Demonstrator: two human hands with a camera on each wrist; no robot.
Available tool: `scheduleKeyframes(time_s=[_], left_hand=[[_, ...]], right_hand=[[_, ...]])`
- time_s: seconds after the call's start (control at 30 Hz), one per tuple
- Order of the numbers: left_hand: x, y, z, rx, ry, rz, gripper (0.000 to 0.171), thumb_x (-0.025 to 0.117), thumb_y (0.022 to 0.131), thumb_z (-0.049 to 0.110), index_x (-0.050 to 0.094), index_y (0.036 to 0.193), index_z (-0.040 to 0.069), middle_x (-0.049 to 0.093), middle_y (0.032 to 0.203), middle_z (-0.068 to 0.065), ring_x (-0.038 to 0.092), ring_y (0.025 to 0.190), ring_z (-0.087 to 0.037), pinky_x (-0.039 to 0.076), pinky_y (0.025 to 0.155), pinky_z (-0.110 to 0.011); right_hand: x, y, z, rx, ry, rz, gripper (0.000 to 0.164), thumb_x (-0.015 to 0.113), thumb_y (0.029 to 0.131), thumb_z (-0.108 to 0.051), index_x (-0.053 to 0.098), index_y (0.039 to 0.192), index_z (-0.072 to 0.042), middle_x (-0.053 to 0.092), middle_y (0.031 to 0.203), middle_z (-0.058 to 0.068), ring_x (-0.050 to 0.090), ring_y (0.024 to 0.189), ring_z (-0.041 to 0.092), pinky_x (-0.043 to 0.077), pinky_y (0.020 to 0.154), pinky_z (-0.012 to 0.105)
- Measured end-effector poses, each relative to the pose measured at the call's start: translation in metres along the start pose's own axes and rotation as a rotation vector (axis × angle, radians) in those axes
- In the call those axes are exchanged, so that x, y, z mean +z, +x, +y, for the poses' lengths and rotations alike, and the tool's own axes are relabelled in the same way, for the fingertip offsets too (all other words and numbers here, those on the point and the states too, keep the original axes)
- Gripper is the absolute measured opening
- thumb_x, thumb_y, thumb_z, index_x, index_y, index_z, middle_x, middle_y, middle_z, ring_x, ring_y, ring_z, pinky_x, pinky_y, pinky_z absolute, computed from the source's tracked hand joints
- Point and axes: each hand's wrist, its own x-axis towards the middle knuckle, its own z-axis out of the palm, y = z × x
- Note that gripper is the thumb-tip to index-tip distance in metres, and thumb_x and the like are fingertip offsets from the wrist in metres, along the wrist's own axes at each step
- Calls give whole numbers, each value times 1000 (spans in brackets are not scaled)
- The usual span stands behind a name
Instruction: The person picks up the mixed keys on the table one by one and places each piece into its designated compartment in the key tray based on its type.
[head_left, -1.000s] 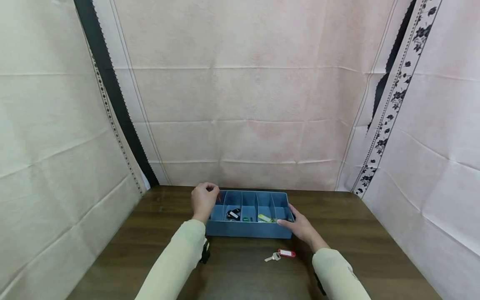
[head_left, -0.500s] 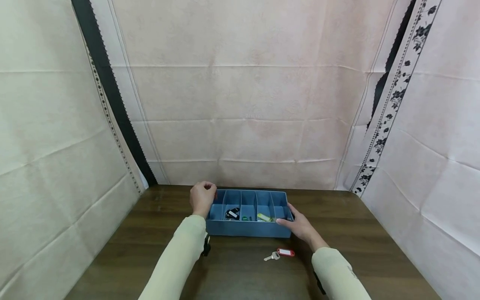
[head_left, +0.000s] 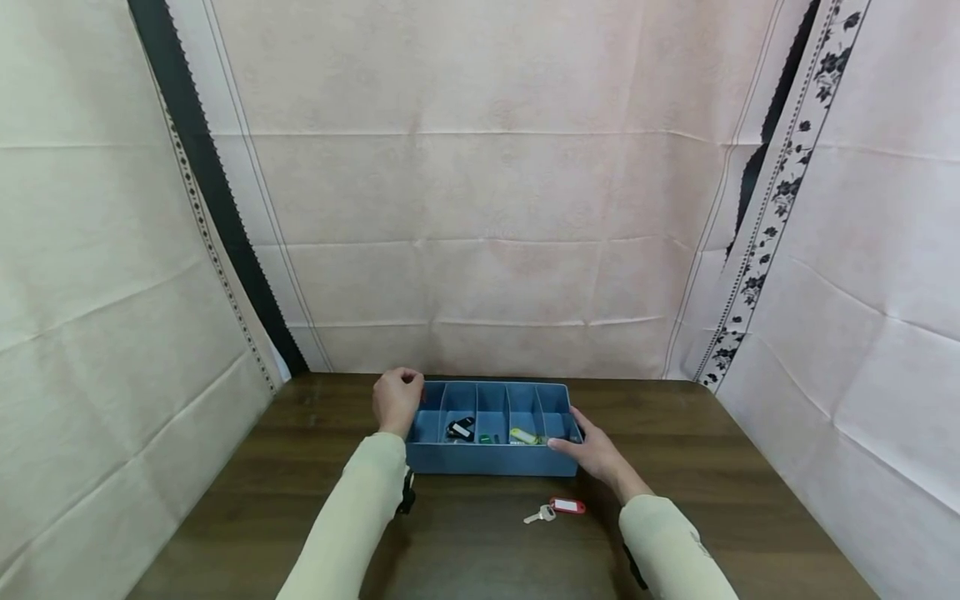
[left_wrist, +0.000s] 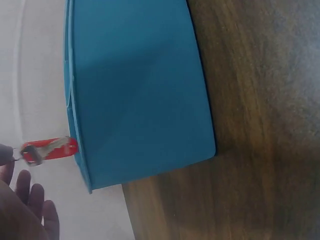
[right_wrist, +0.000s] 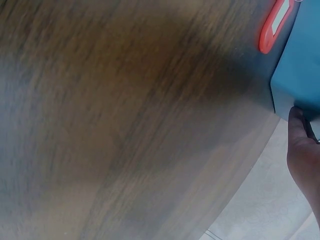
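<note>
My left hand (head_left: pixel 396 402) pinches the ring of a key with a red tag (left_wrist: pixel 65 148) by the left end of a blue divided box (head_left: pixel 491 459). The silver key (left_wrist: pixel 42 151) hangs over the tag, and in the left wrist view both overlap the box's rim. At the box's right end, my right hand (head_left: pixel 600 456) grips the corner, thumb on the front wall and fingers behind the side. Another key (head_left: pixel 540 514) with a red, white-labelled tag (head_left: pixel 567 506) lies on the table in front of the box.
Inside the box, black tags (head_left: pixel 461 429) lie in the second compartment from the left, a green item (head_left: pixel 486 438) in the middle one, and a yellow-green tag (head_left: pixel 524 436) right of that. The brown wooden table (head_left: pixel 300 500) meets pale hanging cloth (head_left: pixel 480 250) at the back.
My left hand has drifted slightly left with the red-tagged key, from over the leftmost compartment to the box's left edge. The right hand keeps its grip; the head view has shifted slightly.
</note>
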Motion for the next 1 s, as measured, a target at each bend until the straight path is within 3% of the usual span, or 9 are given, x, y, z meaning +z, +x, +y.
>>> scheduleKeyframes(time_s=[0.23, 0.67, 1.0], left_hand=[[-3, 0, 1, 23, -14, 2, 18, 67, 94, 23, 75, 99, 8, 68, 100, -11, 63, 89, -29, 51, 77, -47], [-8, -6, 11, 24, -32, -23, 19, 68, 95, 23, 74, 103, 7, 69, 104, -12, 63, 91, -28, 51, 78, -45], [-6, -16, 19, 68, -59, -63, 18, 70, 94, 23, 74, 104, 9, 68, 104, -9, 62, 93, -26, 52, 80, -43]], right_hand=[[1, 0, -1, -1, 0, -2, 91, 71, 90, -46, 20, 159, -16, 28, 157, 26, 29, 140, 51, 29, 105, 68], [1, 1, 1, 4, -15, -1, 101, 71, 83, -59, 20, 159, -16, 27, 157, 27, 28, 140, 52, 29, 104, 69], [1, 2, 3, 15, -12, 0, 91, 70, 90, -46, 19, 159, -16, 26, 157, 27, 27, 140, 52, 29, 104, 69]])
